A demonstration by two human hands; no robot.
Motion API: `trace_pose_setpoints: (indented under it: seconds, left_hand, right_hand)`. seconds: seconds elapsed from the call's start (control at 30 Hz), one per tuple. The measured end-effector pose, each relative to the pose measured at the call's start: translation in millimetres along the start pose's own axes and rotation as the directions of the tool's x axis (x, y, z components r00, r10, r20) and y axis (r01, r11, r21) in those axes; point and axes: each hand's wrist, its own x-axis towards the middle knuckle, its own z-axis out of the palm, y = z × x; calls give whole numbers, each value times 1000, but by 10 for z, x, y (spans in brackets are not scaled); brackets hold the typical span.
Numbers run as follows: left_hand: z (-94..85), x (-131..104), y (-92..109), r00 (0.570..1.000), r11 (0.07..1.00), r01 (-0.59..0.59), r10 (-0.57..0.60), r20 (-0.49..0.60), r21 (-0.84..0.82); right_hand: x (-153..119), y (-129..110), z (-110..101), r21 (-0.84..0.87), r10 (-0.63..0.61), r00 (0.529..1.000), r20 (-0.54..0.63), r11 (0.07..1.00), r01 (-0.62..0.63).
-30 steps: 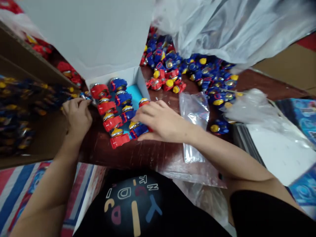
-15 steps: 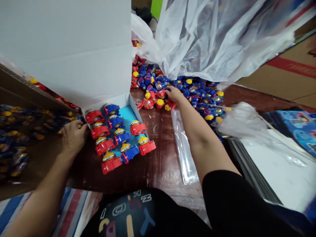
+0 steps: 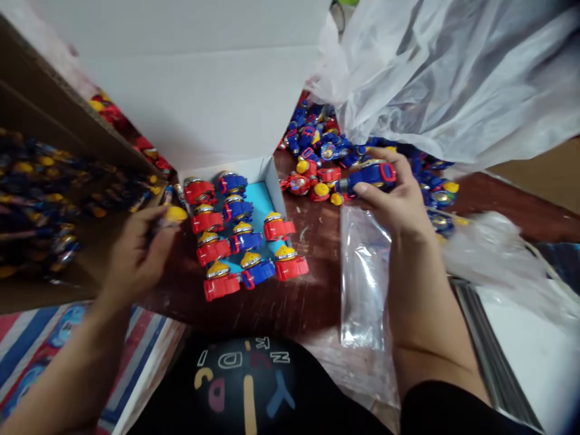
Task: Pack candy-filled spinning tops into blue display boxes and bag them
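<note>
In the head view my right hand (image 3: pixel 392 196) grips a blue toy watch (image 3: pixel 374 174) with a red buckle, over a heap of loose ones. My left hand (image 3: pixel 140 251) is closed around a toy watch piece with a yellow round top (image 3: pixel 175 214), left of the box; the rest of that piece is blurred and hidden by the fingers. Between my hands lies an open white box (image 3: pixel 278 181) with a blue bottom. Rows of red toy watches (image 3: pixel 211 249) and blue toy watches (image 3: pixel 247 241) stand in it, yellow tops upward.
A tall white lid (image 3: pixel 194 103) rises behind the box. On the left is a brown carton (image 3: pixel 90 254) with many toy watches. Thin white plastic sheeting (image 3: pixel 444 90) drapes over the heap at the back right. A clear plastic bag (image 3: pixel 365 284) lies on the dark red table (image 3: pixel 312 266).
My right hand has lifted a blue toy watch from the heap. My left hand, earlier at the box's left side, now shows a yellow-topped piece in its fingers. The view has shifted.
</note>
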Motion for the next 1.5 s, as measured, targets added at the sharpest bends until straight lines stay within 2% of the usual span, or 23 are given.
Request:
trace_pose_setpoints:
  seconds: [0.07, 0.17, 0.27, 0.33, 0.37, 0.43, 0.5, 0.53, 0.6, 0.63, 0.7, 0.73, 0.77, 0.8, 0.83, 0.9, 0.97, 1.07, 1.17, 1.27, 1.33, 1.43, 1.5]
  left_hand:
    - [64, 110, 395, 989, 993, -46, 60, 132, -108]
    - [125, 219, 828, 933, 962, -37, 130, 336, -270]
    - [114, 226, 995, 899, 931, 85, 82, 431, -356]
    - [109, 203, 994, 899, 927, 63, 108, 424, -369]
    - [121, 192, 969, 910, 938, -20, 160, 383, -345]
    - [184, 175, 880, 916, 940, -277, 321, 240, -200]
    - [279, 171, 761, 868, 870, -492, 489, 82, 26]
    - [325, 176, 702, 834, 826, -550, 551, 31, 125]
    - [384, 209, 608, 796, 769, -588, 605, 13, 251]
    - [390, 240, 579, 805, 769, -574, 592, 25, 281]
    - [361, 342, 549, 863, 817, -492, 502, 46, 301]
    - [339, 413, 539, 894, 849, -440, 446, 50, 294]
    - [324, 496, 526, 914, 874, -399, 402, 49, 277]
    - [325, 589, 505, 923, 890, -381, 381, 50, 251]
    - [348, 686, 476, 924, 897, -381, 376, 66, 224]
    - [459, 870, 398, 914, 898, -401, 379, 148, 179]
    - [623, 1005, 318, 904, 903, -397, 354, 240, 163]
    - [810, 1083, 242, 908, 922, -348, 286, 306, 170]
    - [845, 1085, 218, 913, 928, -334, 275, 301, 165]
    - [832, 1107, 228, 915, 932, -337, 292, 278, 131]
    - [837, 1128, 264, 914, 933, -344, 307, 266, 105]
    - [789, 1096, 346, 917, 933, -354, 334, 218, 60]
    - [659, 1007, 343, 940, 942, -332, 325, 106, 53]
  right_hand:
    - [-100, -470, 337, -17, -192, 974, 123, 981, 195]
    - [-222, -1094, 731, 93, -413, 864, 289, 910, 404]
    - [-270, -1352, 930, 182, -540, 737, 406, 838, 514]
    - [-295, -1347, 997, 225, -557, 701, 445, 828, 514]
    - [-318, -1326, 1029, 232, -545, 710, 447, 837, 496]
    - [-394, -1294, 1104, 242, -470, 789, 396, 882, 404]
    - [-483, -1304, 1188, 248, -268, 890, 370, 951, 183]
    - [-517, -1322, 1220, 255, -145, 912, 384, 966, 46]
    - [-535, -1365, 1228, 250, 13, 894, 447, 958, -139]
    - [-511, -1382, 1197, 229, 33, 887, 461, 961, -155]
    - [-390, -1389, 1073, 169, -36, 931, 363, 985, -27]
    - [-298, -1375, 999, 108, -111, 961, 255, 990, 86]
    - [-190, -1347, 933, 16, -201, 969, 146, 980, 201]
    - [-73, -1304, 890, -100, -285, 955, 80, 951, 293]
    - [46, -1247, 879, -220, -346, 935, 79, 908, 355]
    - [256, -1105, 968, -426, -340, 911, 234, 806, 410]
    - [395, -956, 1164, -550, -234, 885, 402, 711, 438]
    - [474, -799, 1430, -615, -197, 849, 490, 613, 497]
    - [511, -752, 1484, -620, -202, 812, 547, 555, 555]
    - [583, -758, 1487, -623, -154, 774, 615, 506, 596]
    - [626, -761, 1570, -624, -126, 752, 647, 479, 618]
    - [652, -743, 1736, -638, -130, 762, 635, 467, 612]
    - [645, -714, 1722, -644, -191, 792, 580, 488, 589]
